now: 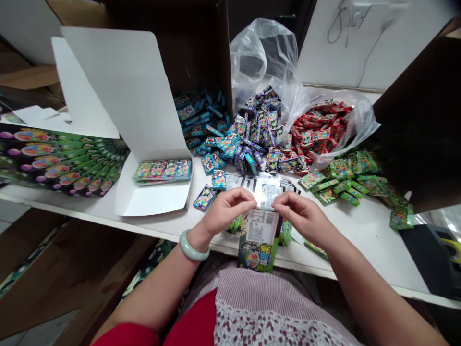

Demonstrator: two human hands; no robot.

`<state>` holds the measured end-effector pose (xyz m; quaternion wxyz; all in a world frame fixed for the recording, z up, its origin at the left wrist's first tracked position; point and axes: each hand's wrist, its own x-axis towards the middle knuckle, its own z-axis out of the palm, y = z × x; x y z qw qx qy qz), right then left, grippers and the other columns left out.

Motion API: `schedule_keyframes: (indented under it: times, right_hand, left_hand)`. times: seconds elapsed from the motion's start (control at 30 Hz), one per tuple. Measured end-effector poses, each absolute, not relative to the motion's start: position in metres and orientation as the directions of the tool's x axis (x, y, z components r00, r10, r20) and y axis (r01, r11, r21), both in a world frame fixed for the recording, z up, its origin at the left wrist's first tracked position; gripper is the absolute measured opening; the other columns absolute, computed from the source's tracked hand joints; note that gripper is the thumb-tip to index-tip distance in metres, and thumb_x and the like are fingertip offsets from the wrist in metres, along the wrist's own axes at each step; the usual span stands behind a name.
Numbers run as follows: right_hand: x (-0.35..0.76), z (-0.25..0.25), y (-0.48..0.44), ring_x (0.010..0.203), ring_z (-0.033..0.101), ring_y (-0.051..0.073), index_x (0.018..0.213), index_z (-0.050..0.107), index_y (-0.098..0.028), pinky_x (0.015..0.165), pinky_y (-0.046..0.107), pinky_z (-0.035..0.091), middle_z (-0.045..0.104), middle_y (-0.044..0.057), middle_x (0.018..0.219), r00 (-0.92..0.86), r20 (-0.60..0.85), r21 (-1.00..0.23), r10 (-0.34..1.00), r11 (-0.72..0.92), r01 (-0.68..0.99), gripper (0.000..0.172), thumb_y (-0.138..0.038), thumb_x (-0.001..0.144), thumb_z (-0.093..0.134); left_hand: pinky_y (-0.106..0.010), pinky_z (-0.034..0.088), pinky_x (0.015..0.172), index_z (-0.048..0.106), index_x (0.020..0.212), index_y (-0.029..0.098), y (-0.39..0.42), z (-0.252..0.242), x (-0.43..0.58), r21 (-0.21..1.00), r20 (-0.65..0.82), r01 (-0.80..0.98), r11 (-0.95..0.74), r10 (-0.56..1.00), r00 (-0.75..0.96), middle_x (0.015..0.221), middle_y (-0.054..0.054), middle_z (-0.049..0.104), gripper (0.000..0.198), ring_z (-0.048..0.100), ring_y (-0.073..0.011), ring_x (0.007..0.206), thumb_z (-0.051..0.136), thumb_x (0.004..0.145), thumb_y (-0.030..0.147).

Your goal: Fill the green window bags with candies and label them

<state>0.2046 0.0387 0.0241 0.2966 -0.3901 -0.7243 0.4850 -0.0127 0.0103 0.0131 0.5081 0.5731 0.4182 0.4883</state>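
Between my two hands hangs a printed plastic pouch (258,240) with a dark green lower part and a pale label panel, its lower end close to my apron. My left hand (230,206), with a pale green bangle above it, pinches the pouch's upper left corner. The upper right corner is in the closed fingers of my right hand (297,211). Shiny flat pouches (268,185) lie just beyond my fingertips. Close to my left hand are a blue small box (219,179) and a purple small box (204,197). Some green packs are partly hidden under my hands.
A white carton with raised lid (154,197) holds rows of small boxes. Behind lie piles of blue boxes (225,144), purple boxes (261,117), red boxes (320,132) and green boxes (345,175). Clear plastic bags (266,57) and large brown cardboard boxes (205,43) stand around.
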Motion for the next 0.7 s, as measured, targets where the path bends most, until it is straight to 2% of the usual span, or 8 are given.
schedule_keyframes:
  times: [0.1,0.23,0.37,0.5,0.7]
  right_hand:
    - [0.207,0.014,0.027,0.091,0.061,0.019,0.093,0.062,-0.023,0.070,0.032,0.050,0.064,0.005,0.096,-0.465,0.211,-0.891,0.860,0.365,0.271,0.009,-0.029,0.086,0.063]
    - [0.205,0.003,0.016,0.094,0.060,0.019,0.093,0.059,-0.025,0.075,0.035,0.052,0.062,0.006,0.097,-0.412,0.345,-0.819,0.843,0.485,0.306,0.005,-0.022,0.090,0.056]
    - [0.206,0.000,0.016,0.094,0.060,0.020,0.094,0.057,-0.025,0.076,0.036,0.051,0.061,0.006,0.097,-0.401,0.372,-0.803,0.837,0.507,0.312,0.006,-0.020,0.091,0.055]
    - [0.208,-0.001,0.018,0.095,0.059,0.020,0.094,0.057,-0.025,0.077,0.036,0.051,0.061,0.006,0.096,-0.398,0.371,-0.806,0.839,0.504,0.311,0.006,-0.020,0.091,0.055]
    - [0.195,0.000,0.015,0.097,0.060,0.019,0.095,0.059,-0.025,0.073,0.032,0.053,0.062,0.006,0.098,-0.341,0.343,-0.869,0.875,0.434,0.238,0.006,-0.024,0.090,0.055]
  left_hand:
    - [-0.031,0.049,0.081,0.065,0.080,0.017,0.006,0.008,-0.018,0.983,0.183,-0.019,-0.183,0.959,0.215,0.091,-0.006,0.066,0.006,0.062,-0.0163,0.089,0.064,0.085,0.021]
    - [-0.030,0.050,0.082,0.064,0.082,0.018,0.001,0.001,-0.011,0.977,0.210,0.010,-0.214,0.965,0.157,0.090,-0.005,0.065,0.002,0.061,-0.0161,0.089,0.065,0.083,0.019]
    - [-0.027,0.051,0.075,0.065,0.090,0.019,0.001,0.001,-0.002,0.975,0.202,0.075,-0.210,0.974,0.106,0.089,-0.004,0.064,0.006,0.061,-0.0152,0.084,0.063,0.085,0.020]
    - [-0.030,0.053,0.080,0.066,0.085,0.019,0.002,0.001,-0.001,0.969,0.230,0.059,-0.240,0.964,0.136,0.090,-0.005,0.066,0.004,0.062,-0.0181,0.090,0.063,0.084,0.022]
    - [-0.027,0.054,0.070,0.065,0.083,0.020,0.007,-0.005,-0.004,0.981,0.126,0.140,-0.132,0.991,0.045,0.083,-0.003,0.067,0.012,0.063,-0.0172,0.078,0.071,0.078,0.029]
